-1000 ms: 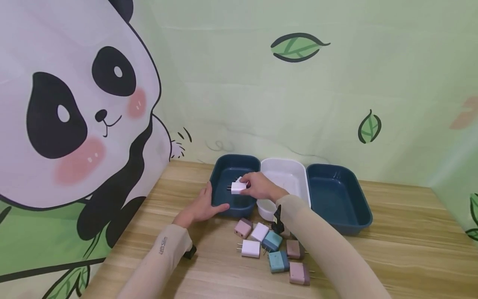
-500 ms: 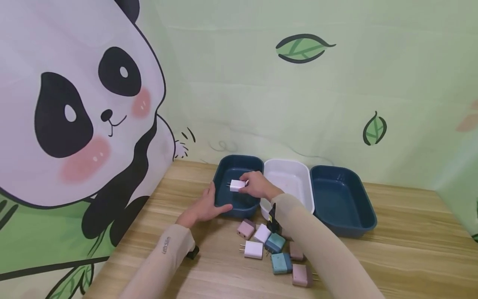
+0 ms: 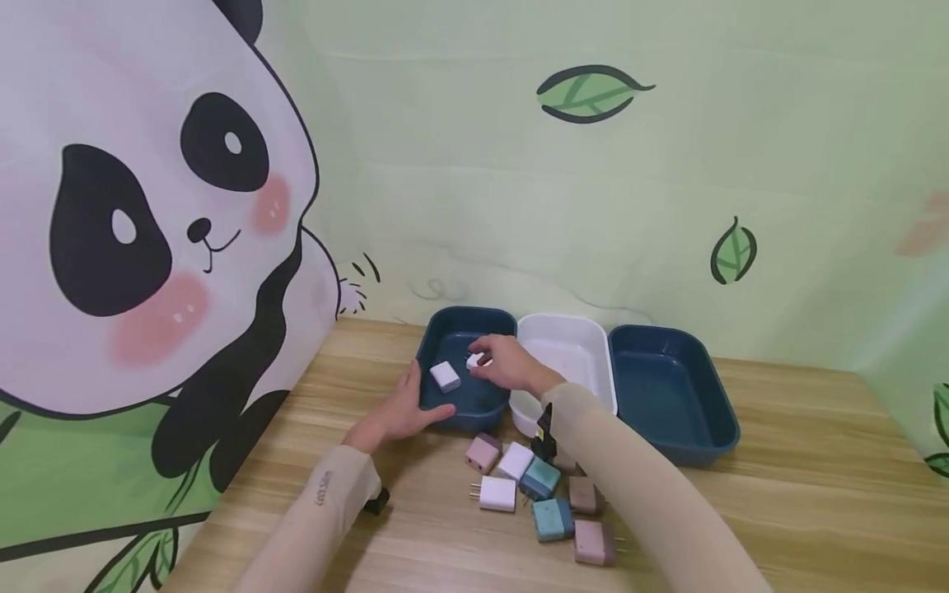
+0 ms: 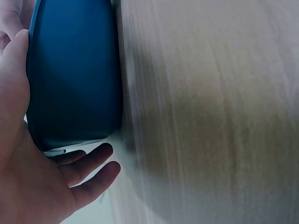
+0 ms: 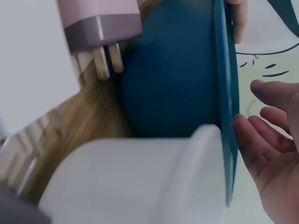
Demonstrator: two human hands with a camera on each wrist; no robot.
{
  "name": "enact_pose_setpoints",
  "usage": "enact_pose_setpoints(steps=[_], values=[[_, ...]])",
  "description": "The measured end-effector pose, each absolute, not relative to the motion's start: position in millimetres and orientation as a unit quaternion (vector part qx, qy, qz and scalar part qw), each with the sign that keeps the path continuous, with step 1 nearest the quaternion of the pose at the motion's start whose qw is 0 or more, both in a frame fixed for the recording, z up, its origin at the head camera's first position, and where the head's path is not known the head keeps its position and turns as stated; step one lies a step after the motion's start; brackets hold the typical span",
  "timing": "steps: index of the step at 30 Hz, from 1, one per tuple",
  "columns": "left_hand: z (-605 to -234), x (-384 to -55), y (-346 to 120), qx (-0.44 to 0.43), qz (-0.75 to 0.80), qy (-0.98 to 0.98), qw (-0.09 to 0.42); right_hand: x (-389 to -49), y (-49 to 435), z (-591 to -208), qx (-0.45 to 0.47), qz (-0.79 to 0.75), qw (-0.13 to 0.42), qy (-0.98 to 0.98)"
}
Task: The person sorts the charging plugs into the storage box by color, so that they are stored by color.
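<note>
My right hand (image 3: 507,362) is over the left dark blue tray (image 3: 474,408), its thumb and fingers apart with nothing between them in the right wrist view. A white charger plug (image 3: 446,376) lies in that tray, left of the fingers. Another white charger plug (image 3: 477,361) is partly hidden by the right fingertips in the head view; whether they touch it I cannot tell. My left hand (image 3: 396,408) rests against the tray's near left corner. Its thumb lies along the front rim, and in the left wrist view its other fingers (image 4: 96,184) extend loosely past the wall.
A white tray (image 3: 567,342) and another dark blue tray (image 3: 670,395) stand to the right. Several charger plugs lie on the wooden table (image 3: 437,535) in front, including a pink one (image 3: 483,453), a white one (image 3: 497,494) and a teal one (image 3: 550,520). A panda-print backdrop (image 3: 445,165) rises behind.
My right hand has let go of the white charger plug it pinched, which now lies in the left tray. The fingers have spread; the left hand has stayed at the tray.
</note>
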State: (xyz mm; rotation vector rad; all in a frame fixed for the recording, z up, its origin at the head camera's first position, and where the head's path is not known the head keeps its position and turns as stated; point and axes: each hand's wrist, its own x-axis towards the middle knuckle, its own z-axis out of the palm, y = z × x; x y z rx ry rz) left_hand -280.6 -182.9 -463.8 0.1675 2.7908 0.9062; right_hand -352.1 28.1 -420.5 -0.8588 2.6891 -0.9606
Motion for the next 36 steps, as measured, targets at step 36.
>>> enact_pose_setpoints(steps=[36], values=[[-461.9,-279.5,-182.2,0.065,0.299,0.947,0.097,-253.0,107.2,-427.6,-0.452,-0.153,0.084,0.875]])
